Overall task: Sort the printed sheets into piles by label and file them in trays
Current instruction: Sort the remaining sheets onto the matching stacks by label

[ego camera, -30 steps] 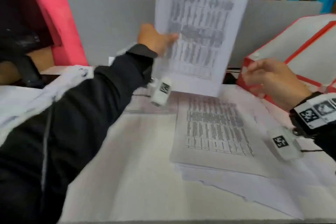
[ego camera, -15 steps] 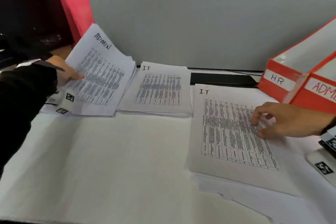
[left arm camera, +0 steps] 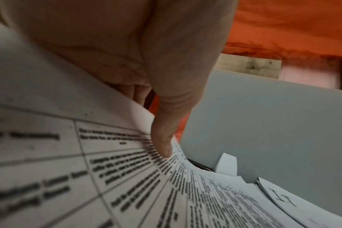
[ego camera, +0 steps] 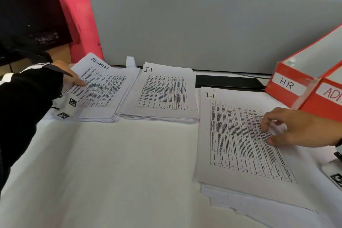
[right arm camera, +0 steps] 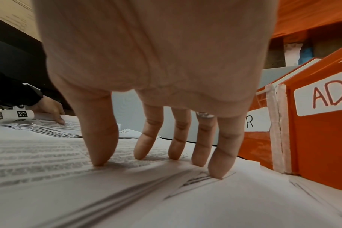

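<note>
Head view: left hand (ego camera: 69, 76) pinches the top ADMIN sheet (ego camera: 100, 89), thumb on the print and fingers under its edge, on the far-left pile. Right hand (ego camera: 299, 127) spreads straight fingertips (right arm camera: 101, 160) on the unsorted stack (ego camera: 240, 135) near the red trays (ego camera: 288, 87); IT pile (ego camera: 162, 92) sits between.

Handwritten "ADMIN" heads the left pile (ego camera: 103, 90), "I.T" heads both the middle pile (ego camera: 162, 90) beside it and the right stack (ego camera: 240, 135), while the red trays' labels read "HR" (ego camera: 286, 84) and "ADI…", cut off (ego camera: 329, 94).
</note>
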